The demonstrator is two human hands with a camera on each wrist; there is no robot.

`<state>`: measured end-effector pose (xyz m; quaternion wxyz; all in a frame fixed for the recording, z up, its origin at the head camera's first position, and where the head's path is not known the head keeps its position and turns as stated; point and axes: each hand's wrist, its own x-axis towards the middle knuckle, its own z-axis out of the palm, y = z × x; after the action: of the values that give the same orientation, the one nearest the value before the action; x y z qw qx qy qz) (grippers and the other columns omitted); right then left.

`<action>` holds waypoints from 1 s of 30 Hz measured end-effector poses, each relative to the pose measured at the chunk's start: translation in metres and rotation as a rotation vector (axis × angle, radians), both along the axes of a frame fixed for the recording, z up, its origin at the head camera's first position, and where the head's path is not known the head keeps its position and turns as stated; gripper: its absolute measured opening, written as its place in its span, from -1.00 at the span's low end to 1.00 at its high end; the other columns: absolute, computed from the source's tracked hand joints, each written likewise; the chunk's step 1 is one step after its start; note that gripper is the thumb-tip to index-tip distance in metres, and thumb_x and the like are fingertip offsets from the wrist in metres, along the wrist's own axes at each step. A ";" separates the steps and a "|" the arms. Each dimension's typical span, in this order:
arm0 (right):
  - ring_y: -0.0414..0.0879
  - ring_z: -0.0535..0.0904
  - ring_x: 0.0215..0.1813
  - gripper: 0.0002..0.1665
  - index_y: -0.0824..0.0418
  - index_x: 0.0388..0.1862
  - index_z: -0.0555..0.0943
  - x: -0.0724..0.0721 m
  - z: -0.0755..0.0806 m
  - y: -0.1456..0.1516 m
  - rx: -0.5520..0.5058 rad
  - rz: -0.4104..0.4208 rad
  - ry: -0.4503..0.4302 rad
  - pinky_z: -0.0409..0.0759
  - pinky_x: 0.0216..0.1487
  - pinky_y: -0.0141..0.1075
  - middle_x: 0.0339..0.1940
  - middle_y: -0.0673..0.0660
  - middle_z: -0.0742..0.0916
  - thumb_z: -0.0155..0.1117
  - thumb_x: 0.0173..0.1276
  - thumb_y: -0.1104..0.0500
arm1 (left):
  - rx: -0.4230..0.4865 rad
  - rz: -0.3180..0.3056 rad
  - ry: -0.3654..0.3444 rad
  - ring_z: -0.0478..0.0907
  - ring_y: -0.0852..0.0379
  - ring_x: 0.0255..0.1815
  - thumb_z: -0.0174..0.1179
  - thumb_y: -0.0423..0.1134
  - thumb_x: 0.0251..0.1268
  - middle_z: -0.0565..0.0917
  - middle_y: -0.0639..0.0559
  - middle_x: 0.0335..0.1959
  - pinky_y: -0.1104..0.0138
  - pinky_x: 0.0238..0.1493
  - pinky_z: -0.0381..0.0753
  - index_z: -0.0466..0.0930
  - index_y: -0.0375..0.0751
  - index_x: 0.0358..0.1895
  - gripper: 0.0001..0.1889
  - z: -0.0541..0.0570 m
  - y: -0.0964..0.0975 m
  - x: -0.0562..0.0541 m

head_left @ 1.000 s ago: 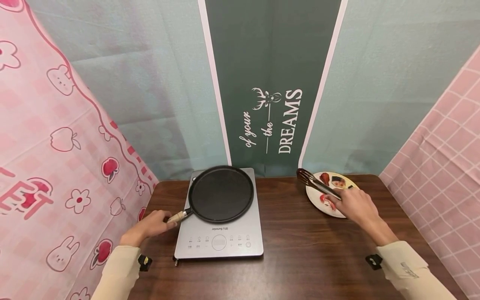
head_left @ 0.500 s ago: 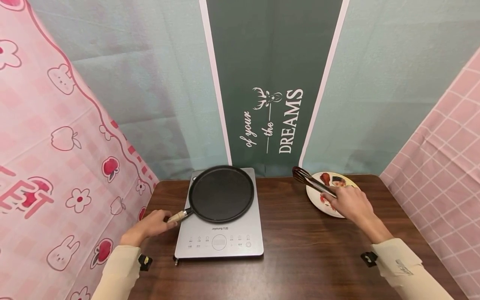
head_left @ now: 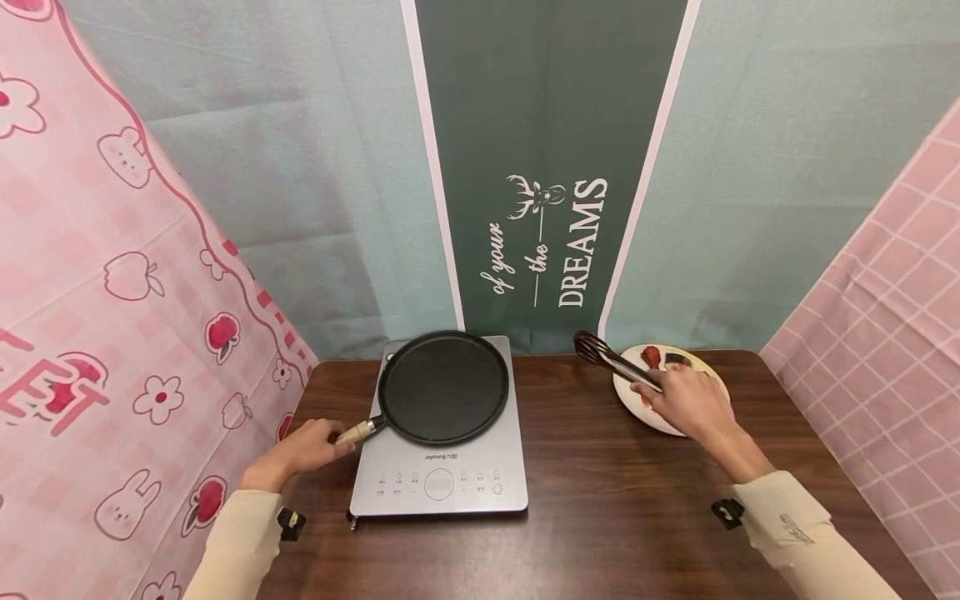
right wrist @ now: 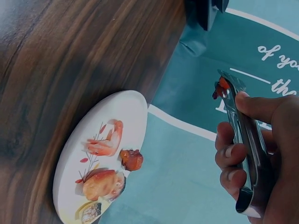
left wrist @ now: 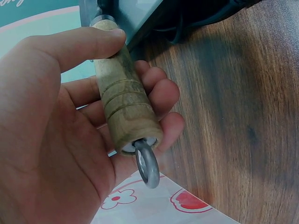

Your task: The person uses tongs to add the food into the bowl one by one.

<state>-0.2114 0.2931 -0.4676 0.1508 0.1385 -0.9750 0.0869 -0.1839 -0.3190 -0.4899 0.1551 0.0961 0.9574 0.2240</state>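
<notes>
My left hand (head_left: pixel 300 450) grips the wooden handle (head_left: pixel 356 432) of a round black flat pan (head_left: pixel 444 387), thumb on top and fingers curled beneath. A metal ring hangs at the handle's end (left wrist: pixel 133 126) in the left wrist view. The pan sits on a silver induction cooker (head_left: pixel 408 507). My right hand (head_left: pixel 693 404) holds metal tongs (head_left: pixel 633 371) above a white plate (head_left: pixel 630 404). Between the tong tips is a small reddish-brown food piece (right wrist: pixel 224 84). On the plate lie a shrimp (right wrist: pixel 110 140), a glossy brown piece (right wrist: pixel 131 159) and sushi-like pieces (right wrist: pixel 99 184).
A dark wooden table (head_left: pixel 577 475) carries everything. Behind it hangs a green cloth (head_left: pixel 540 325) with white lettering. Pink patterned cloth (head_left: pixel 187 333) closes the left side, and pink checked cloth (head_left: pixel 877 333) the right.
The right hand and tongs have moved a little to the left, so the tong tips now extend past the plate's left edge. The left hand and pan have stayed in place.
</notes>
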 end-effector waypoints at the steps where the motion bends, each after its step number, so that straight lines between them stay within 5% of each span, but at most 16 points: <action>1: 0.03 0.50 -0.56 -0.70 0.11 -0.36 0.70 0.000 0.000 -0.001 -0.001 -0.003 -0.007 0.37 -0.53 -0.08 -0.58 0.05 0.55 0.43 0.45 -0.06 | 0.001 0.002 -0.002 0.44 0.12 -0.44 0.35 -0.15 0.40 0.57 0.05 -0.44 0.23 -0.33 0.44 0.68 -0.25 -0.19 -0.79 0.000 0.000 0.000; 6: 0.02 0.45 -0.59 -0.68 0.14 -0.25 0.74 -0.002 0.002 -0.007 -0.018 -0.017 -0.042 0.35 -0.55 -0.06 -0.66 0.04 0.53 0.43 0.46 -0.10 | 0.001 -0.001 -0.001 0.44 0.12 -0.44 0.35 -0.15 0.40 0.57 0.05 -0.44 0.23 -0.33 0.43 0.68 -0.26 -0.20 -0.79 0.002 0.001 0.001; 30: 0.14 0.55 -0.58 -0.67 0.04 -0.38 0.68 -0.012 0.007 -0.032 0.002 0.011 0.002 0.32 -0.55 0.00 -0.71 0.05 0.56 0.42 0.43 -0.15 | 0.012 0.006 -0.020 0.46 0.11 -0.42 0.35 -0.14 0.41 0.59 0.03 -0.41 0.22 -0.32 0.44 0.69 -0.31 -0.12 -0.74 0.002 0.000 0.000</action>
<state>-0.2234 0.2613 -0.4608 0.1511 0.1440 -0.9741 0.0866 -0.1838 -0.3193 -0.4883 0.1633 0.0918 0.9547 0.2313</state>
